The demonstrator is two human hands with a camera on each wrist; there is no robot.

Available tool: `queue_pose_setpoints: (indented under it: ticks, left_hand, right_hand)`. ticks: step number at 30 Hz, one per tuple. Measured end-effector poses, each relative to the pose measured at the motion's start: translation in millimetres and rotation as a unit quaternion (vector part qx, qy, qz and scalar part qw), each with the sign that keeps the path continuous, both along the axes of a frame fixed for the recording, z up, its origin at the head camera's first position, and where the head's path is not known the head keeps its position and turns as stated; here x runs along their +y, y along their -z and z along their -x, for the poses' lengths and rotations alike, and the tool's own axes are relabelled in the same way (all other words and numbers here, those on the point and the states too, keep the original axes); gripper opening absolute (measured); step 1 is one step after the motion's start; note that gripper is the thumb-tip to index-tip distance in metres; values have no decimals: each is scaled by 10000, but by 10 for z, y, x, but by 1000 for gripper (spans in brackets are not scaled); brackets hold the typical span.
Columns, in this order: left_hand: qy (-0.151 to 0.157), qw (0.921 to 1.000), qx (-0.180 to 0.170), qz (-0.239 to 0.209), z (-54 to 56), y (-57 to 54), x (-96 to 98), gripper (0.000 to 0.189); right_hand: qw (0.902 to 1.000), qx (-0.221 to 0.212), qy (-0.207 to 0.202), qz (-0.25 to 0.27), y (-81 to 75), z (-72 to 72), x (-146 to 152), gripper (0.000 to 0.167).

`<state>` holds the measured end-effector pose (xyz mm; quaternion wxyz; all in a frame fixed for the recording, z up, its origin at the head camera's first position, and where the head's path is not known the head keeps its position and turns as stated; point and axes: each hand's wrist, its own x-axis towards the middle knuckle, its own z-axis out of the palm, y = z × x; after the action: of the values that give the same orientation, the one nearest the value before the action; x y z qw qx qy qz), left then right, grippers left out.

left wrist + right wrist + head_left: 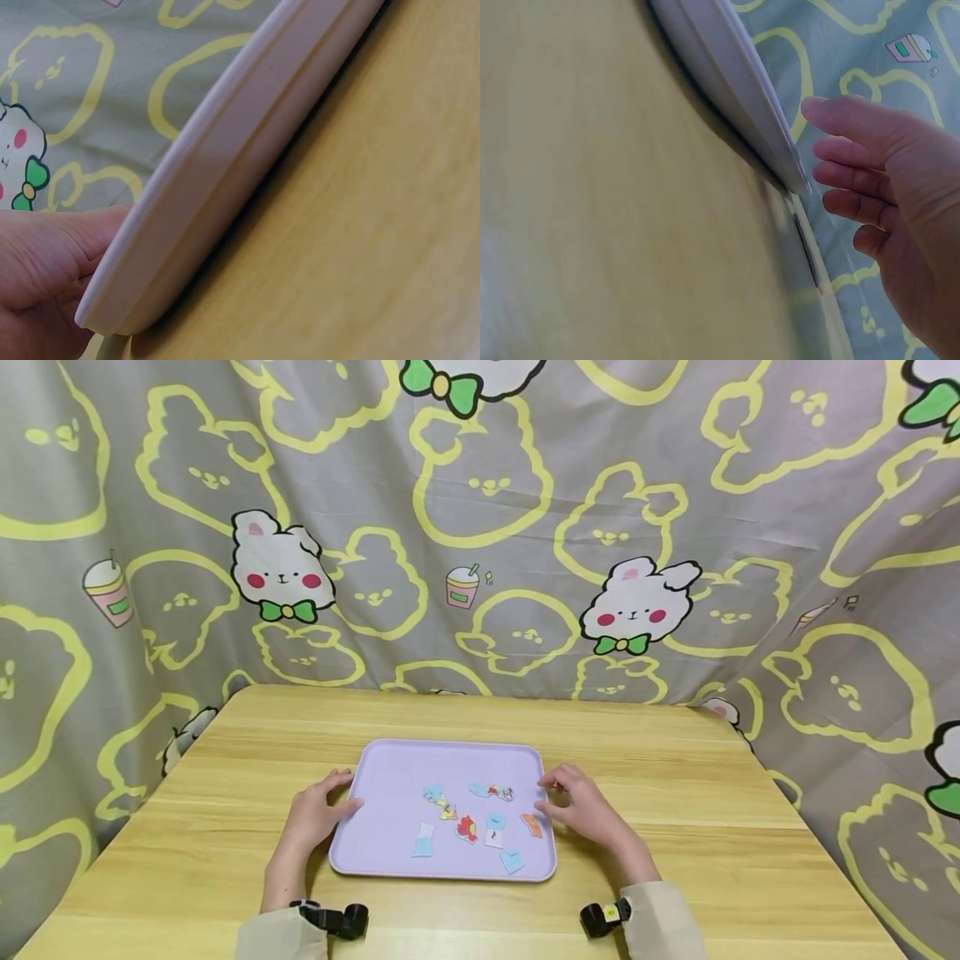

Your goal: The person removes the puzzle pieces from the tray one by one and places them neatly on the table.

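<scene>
A lilac tray (450,760) lies on the wooden table, with several small cut-paper pieces scattered on it. Among these are a red-and-yellow piece (466,828), an orange piece (532,825) and a light-blue piece (512,861). My left hand (318,810) holds the tray's left rim, thumb over the edge and fingers along the outer side; the left wrist view shows this hand (45,270) partly behind the tray wall (202,165). At the right rim is my right hand (581,806). In the right wrist view this hand (900,180) has loosely bent fingers beside the rim, with nothing between them.
The wooden table (675,760) extends around the tray on all sides. A grey curtain (360,485) with yellow outlines and white rabbit figures hangs behind and at both sides. Black wrist cameras sit at the left cuff (281,935) and right cuff (663,922).
</scene>
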<state>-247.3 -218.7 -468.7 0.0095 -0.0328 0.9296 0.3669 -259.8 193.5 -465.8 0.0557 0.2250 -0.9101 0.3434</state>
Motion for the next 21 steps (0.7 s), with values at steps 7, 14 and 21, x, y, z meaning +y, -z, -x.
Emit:
queue_pose_setpoints:
  ticks: [7, 14, 21]
  left_hand:
    - [35, 10000, 16, 19, 4, -4, -5, 54]
    - [51, 10000, 45, -34, 3, -5, -14, 54]
    - [60, 10000, 20, -65, 2, -3, -18, 55]
  right_hand:
    - [9984, 73, -269, -495, -37, -55, -42, 32]
    - [9934, 131, -394, -1067, -81, -108, -75, 37]
    - [9868, 130, -472, -1541, -117, -130, -98, 35]
